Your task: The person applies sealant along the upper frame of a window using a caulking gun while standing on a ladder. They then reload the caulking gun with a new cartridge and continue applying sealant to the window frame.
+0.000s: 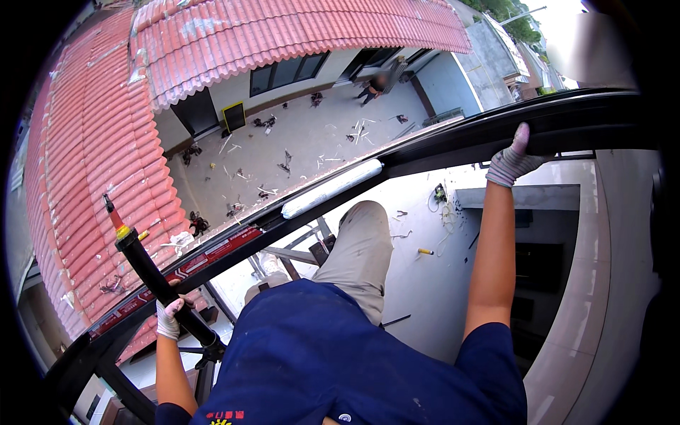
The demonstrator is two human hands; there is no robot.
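Note:
My left hand (170, 319), in a fingerless-tipped striped work glove, is wrapped around the black barrel of a caulking gun (150, 265). The gun points up and away, with a yellow collar and a reddish nozzle dark at its tip. My right hand (511, 161), gloved alike, grips the lower edge of a long black window frame (453, 145), thumb up on its face; the other fingers are mostly hidden. On the frame's ledge between my hands rests a white sausage pack of sealant (331, 188). Left of it a red printed strip (212, 255) runs along the frame.
Beyond the frame, far below, lies a courtyard (269, 159) strewn with scraps, where a person (373, 88) stands. A red tiled roof (92, 170) rises at left. Below me, a pale floor (418, 276) holds a yellow tube (425, 251) and cords.

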